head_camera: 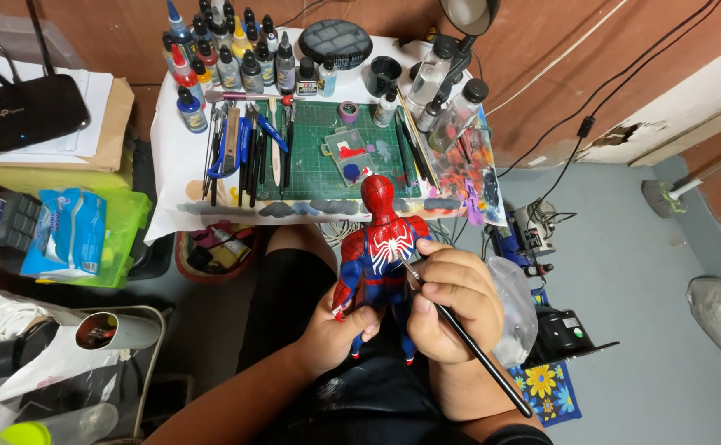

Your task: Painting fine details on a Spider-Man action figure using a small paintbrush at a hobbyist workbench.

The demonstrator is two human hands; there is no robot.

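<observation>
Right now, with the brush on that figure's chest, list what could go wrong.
1. The right hand holds the thin brush at the white chest emblem of the red-and-blue figure; a small slip could put paint on the blue or red beside it.
2. The left hand grips the figure only low down, over the lap, so it may twist or drop.
3. The paint bottles stand crowded on the small table; a reach could topple some.

Bright even indoor light, soft shadows under the table (171, 165), sharp focus throughout, wide-angle bending at the edges
</observation>
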